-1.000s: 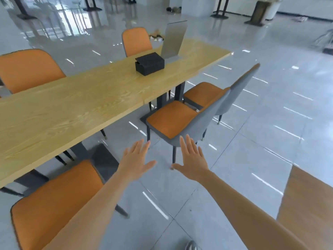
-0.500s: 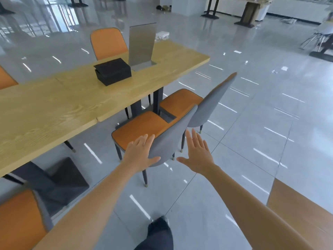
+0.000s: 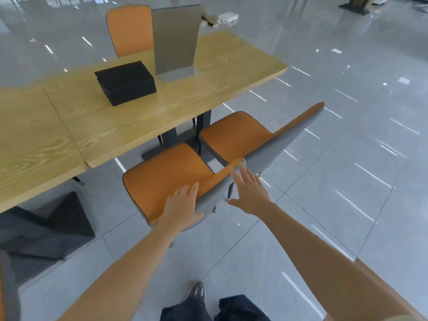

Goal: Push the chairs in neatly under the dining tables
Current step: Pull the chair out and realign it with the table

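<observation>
open floor [image 3: 347,181] right; table [image 3: 139,117] blocks ahead.

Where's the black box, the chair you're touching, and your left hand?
black box [image 3: 126,82], head view, its lid.
near chair [image 3: 166,174], head view, its orange seat.
left hand [image 3: 183,208], head view, its back.

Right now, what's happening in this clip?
A person is standing behind the nearer chair at a long wooden table. The left hand rests flat on the top of its grey backrest; the right hand is open at the backrest's other end, fingers spread, contact unclear. The chair's orange seat sits almost wholly clear of the table edge, so it is not pushed in yet. The second chair beside it is also pulled out. A black box sits on the table.
</observation>
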Motion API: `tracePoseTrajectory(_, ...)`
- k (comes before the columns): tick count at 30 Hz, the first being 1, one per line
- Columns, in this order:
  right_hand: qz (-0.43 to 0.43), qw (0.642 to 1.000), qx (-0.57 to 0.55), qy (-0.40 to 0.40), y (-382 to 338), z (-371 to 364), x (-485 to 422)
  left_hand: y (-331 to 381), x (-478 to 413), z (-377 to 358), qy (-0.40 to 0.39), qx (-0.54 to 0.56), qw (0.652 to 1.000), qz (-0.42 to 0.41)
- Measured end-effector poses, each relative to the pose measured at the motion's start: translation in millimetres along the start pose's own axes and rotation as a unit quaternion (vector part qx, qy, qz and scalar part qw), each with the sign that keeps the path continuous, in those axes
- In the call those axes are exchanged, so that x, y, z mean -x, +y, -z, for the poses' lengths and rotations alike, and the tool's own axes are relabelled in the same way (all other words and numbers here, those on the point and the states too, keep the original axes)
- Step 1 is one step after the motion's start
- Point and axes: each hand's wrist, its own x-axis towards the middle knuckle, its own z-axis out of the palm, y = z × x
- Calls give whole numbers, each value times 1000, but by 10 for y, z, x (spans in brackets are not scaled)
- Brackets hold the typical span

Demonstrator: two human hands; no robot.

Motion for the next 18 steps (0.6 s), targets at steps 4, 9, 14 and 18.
tracePoseTrajectory(4, 74, 996, 44, -36, 238, -28, -446, 75, -137, -111, -12, -16, 997, 75)
tracePoseTrajectory(9, 200, 972, 101, -65, 461, -5, -900, 181, -167, -172, -13, 4, 981, 193)
tracePoseTrajectory(14, 271, 949, 124, -99, 617, 14, -1165, 233, -165, -165, -29, 32, 963, 265)
tracePoseTrajectory(18, 292, 938, 136, -126, 620, 14, -1278, 246, -169, -171, -33, 28, 959, 281)
